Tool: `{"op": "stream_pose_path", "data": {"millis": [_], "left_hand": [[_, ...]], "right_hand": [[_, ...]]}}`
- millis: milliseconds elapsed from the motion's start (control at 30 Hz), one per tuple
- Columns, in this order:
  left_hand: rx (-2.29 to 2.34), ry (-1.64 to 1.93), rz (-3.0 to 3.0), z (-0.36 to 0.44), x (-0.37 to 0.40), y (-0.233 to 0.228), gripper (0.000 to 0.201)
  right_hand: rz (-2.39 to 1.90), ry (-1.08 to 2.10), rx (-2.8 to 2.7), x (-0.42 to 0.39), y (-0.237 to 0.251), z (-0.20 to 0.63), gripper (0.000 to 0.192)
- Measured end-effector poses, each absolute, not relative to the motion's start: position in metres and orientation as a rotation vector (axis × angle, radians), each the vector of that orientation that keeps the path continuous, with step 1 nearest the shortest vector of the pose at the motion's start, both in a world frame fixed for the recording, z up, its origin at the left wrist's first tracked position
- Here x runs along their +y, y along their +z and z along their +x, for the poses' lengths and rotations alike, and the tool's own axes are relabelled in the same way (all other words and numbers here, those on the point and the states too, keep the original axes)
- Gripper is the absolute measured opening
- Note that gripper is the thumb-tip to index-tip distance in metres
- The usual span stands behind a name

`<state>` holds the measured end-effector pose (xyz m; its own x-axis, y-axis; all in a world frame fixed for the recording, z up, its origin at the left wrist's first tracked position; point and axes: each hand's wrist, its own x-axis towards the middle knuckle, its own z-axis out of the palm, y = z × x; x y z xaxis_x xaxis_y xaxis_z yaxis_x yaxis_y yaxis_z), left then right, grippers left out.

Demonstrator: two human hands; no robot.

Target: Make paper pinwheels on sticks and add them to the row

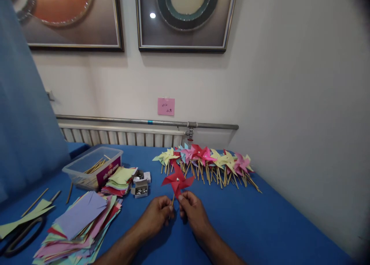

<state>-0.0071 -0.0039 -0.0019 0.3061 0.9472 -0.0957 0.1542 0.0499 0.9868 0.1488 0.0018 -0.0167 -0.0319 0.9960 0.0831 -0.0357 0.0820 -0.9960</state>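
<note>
You're likely adjusting the red pinwheel [177,179], left fingers [166,210] pinching its stick [173,200], right fingers [184,200] a blade [177,190]. Next, probably lay it by the tabletop's [260,222] far edge.

Pinwheels [199,152], probably scissors [42,221], on table [260,226]

Stick [173,201] partly hidden behind red pinwheel [177,179]

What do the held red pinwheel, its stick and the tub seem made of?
Red pinwheel: matte paper or card, by its folded points.
Stick: tan, dull, probably bamboo or wood.
Tub: likely plastic, smooth, going by its see-through walls.
</note>
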Motion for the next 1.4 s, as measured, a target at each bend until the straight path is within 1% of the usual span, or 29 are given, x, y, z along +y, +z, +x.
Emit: {"op": "stream_pose_path", "data": {"millis": [233, 500, 767, 933, 1200, 1400], "left_hand": [[1.117, 0.873, 1.403, -0.008, -0.002, -0.005, 0.025], [1.147, 0.879, 1.419, -0.009, -0.002, -0.002, 0.021], [1.15, 0.863, 1.444, -0.008, -0.002, -0.005, 0.019], [1.157, 0.846, 1.505, -0.009, -0.001, -0.01, 0.018], [1.184, 0.812, 1.555, -0.009, -0.002, -0.01, 0.017], [1.177, 0.805, 1.588, -0.01, -0.003, -0.01, 0.015]], "right_hand": [[-1.134, 1.101, -1.246, 0.005, -0.013, 0.158, 0.043], [-1.125, 1.108, -1.238, 0.006, -0.014, 0.157, 0.043], [-1.117, 1.08, -1.158, 0.007, -0.006, 0.164, 0.048], [-1.064, 0.999, -1.093, 0.011, -0.005, 0.17, 0.052], [-1.019, 0.985, -0.963, 0.014, -0.001, 0.177, 0.044], [-1.031, 1.003, -0.984, 0.016, -0.002, 0.177, 0.039]]}}
